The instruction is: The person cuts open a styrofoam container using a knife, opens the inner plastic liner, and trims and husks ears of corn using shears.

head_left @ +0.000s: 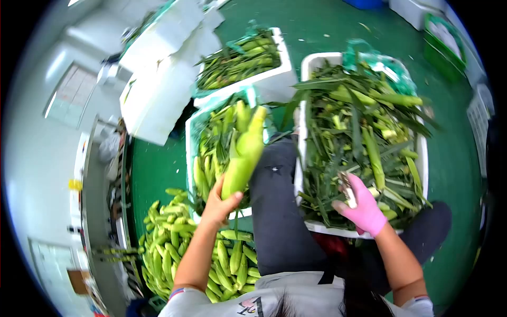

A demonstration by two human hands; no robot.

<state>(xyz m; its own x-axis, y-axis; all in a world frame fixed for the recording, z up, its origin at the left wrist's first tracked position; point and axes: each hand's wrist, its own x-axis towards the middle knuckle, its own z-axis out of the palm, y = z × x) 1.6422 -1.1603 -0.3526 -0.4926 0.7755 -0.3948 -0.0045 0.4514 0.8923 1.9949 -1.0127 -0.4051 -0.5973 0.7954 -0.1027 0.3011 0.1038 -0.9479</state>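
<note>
My left hand (217,207), bare, is closed around the lower end of a green ear of corn (245,150) in its husk. The ear tilts up and to the right over a foam box (189,174) of unshucked corn. My right hand (367,206), in a pink glove, is closed on a small hand tool (347,191) with a pale, metallic look; its exact kind is blurred. That hand hovers over a larger foam box (424,174) heaped with corn leaves, husks and stalk pieces (359,137).
On the green floor (327,26), a pile of husked-in corn ears (174,238) lies at lower left. Another foam box (285,58) of corn stands ahead, near stacked white foam boxes (163,100). A green crate (443,47) sits at far right, a metal shelf (100,211) at left.
</note>
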